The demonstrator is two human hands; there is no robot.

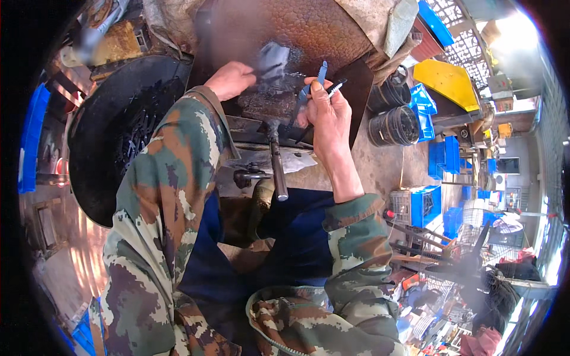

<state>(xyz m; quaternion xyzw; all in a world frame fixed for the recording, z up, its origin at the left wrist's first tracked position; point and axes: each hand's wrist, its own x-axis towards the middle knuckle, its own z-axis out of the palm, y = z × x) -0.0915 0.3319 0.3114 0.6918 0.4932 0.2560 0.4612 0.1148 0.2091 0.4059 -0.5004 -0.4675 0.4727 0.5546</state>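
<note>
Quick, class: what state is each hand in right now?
Left hand: fingers curled; cannot tell if holding anything.
Right hand: closed, holding slim pieces.

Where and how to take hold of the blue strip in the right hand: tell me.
Likely best by the upper end of the blue strip, coming from the far left: that slim end juts beyond the right hand, whereas thumb and fingers partly cover the middle and a dark, silver-ridged piece sticks out on the right.

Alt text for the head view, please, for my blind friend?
A person's right hand holds a slim blue notched piece beside a metal vise, the left hand across from it. A black pan of dark pieces sits left.
</note>
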